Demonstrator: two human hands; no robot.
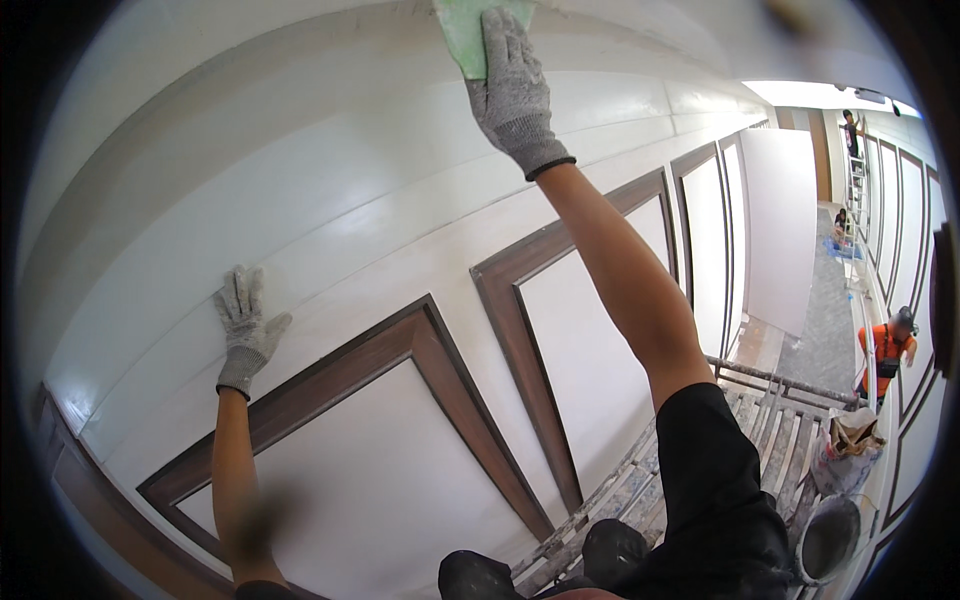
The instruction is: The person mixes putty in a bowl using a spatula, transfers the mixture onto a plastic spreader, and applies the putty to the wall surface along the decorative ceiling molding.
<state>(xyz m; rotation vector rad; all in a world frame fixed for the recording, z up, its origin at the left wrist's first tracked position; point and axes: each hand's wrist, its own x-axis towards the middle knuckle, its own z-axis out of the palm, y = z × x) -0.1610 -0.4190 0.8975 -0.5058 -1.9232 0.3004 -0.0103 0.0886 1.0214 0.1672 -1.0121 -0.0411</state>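
Note:
My left hand (247,325), in a grey knit glove, rests against the glossy white wall (330,240) with its fingers spread. It holds nothing. High up near the top edge, my right hand (515,95), gloved alike, presses a flat pale green sheet (465,38) against the upper wall. The fingers lie over the sheet's right part; its top runs out of view. I cannot make out whether it is sandpaper or a thin plastic pad. Below both hands are dark brown moulding frames (400,335) around white panels.
I am above a slatted, paint-spattered platform (640,500) with a metal rail (790,385). A bucket (828,540) and an opened bag (850,440) stand at its right side. A person in orange (885,350) is below at right; another is on a ladder (857,180) farther off.

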